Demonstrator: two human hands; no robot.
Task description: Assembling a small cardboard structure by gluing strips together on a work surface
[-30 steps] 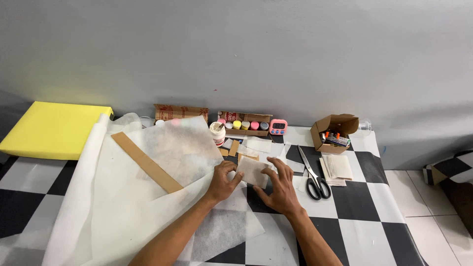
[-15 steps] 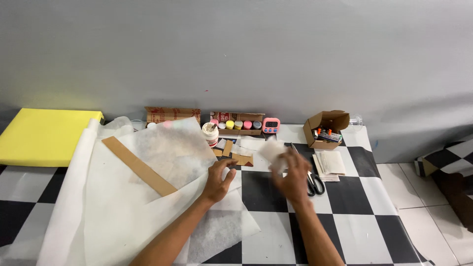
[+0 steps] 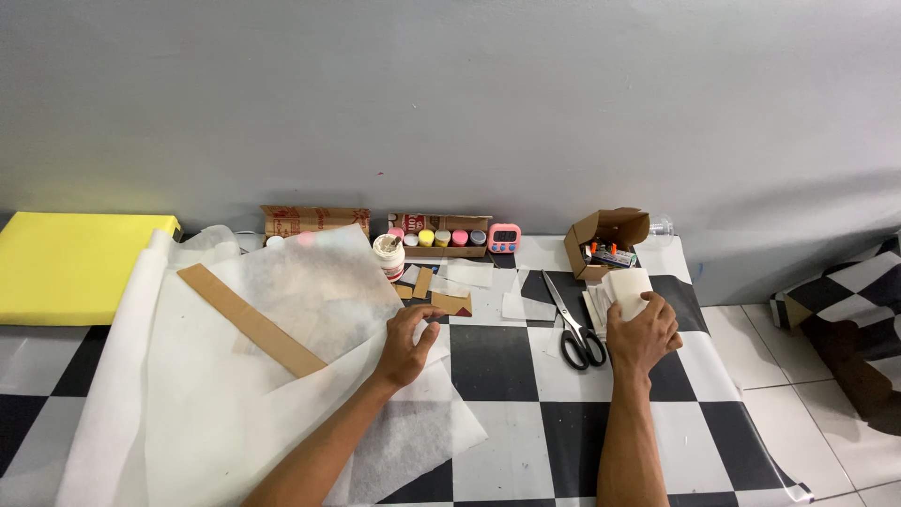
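Landmark: the scissors (image 3: 574, 329) lie on the black-and-white checkered table cover (image 3: 497, 413), handles toward the person, blades pointing away and slightly left toward the wall.
Right hand: the right hand (image 3: 641, 330) sits just right of the scissors; its fingers are closed around a small white paper piece (image 3: 627, 288).
Paper piece: it stands up out of the grip, its long axis running away from the person toward the wall; its upper edge shows free above the fingers; it hangs over a small stack of white sheets (image 3: 597, 302) just right of the scissors' blades.
Left hand: the left hand (image 3: 406, 343) lies well left of the scissors, palm down, fingers spread and slightly bent, pressing on the large sheets of thin white paper (image 3: 282, 394); it clamps nothing.
Strip: a long brown cardboard strip (image 3: 250, 318) lies on the thin paper far left of the scissors, its long axis slanting from far-left to near-right.
Beyond the scissors: an open cardboard box (image 3: 605, 239) stands up and to the right; a white glue jar (image 3: 388, 256), a row of small paint pots (image 3: 439, 238) and a small pink timer (image 3: 504, 238) stand up and to the left; brown and white scraps (image 3: 450, 300) lie between.
Edges and room: the cover's right edge (image 3: 741, 404) runs down right of the scissors, tiled floor beyond; bare checkered squares lie open on the near side of the scissors, between the two forearms.
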